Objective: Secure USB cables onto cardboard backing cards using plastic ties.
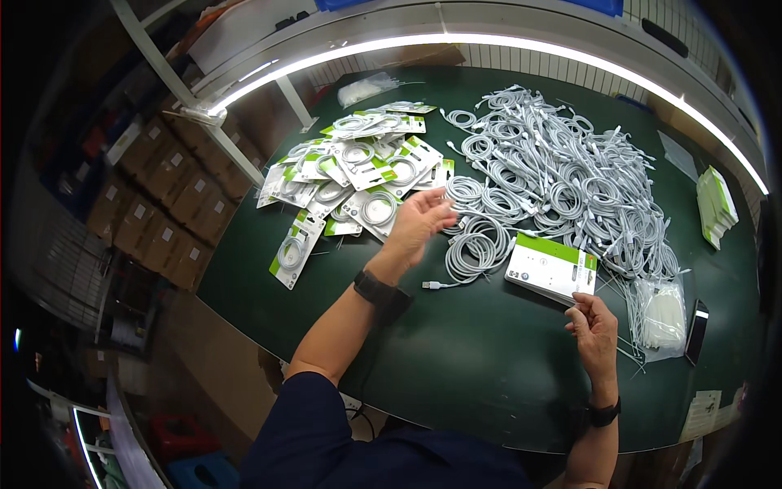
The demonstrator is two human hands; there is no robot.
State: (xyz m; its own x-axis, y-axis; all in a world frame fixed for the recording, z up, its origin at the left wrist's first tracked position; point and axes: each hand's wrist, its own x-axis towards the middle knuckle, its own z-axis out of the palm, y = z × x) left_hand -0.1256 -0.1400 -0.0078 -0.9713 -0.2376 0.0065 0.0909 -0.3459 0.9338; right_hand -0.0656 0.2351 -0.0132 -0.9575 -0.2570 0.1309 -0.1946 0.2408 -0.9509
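My left hand [419, 222] is raised over the table, its fingers loosely stretched and apart, between the carded cables and the loose coils. Closest to it are a grey-white cable coil [479, 247] with a USB plug and a carded cable [377, 209]. My right hand [595, 330] has its fingers curled together at the lower right corner of a stack of white and green backing cards [547, 269]. Whatever those fingers pinch is hidden or too small to make out. The card stack lies flat, against the front of the loose cable pile [562, 163].
More finished carded cables [326, 175] are heaped at the left. At the right sit a bag of white cable ties [661, 316], a phone [696, 332] and another card stack [715, 208]. A plastic bag [366, 90] lies at the back of the green table [456, 359].
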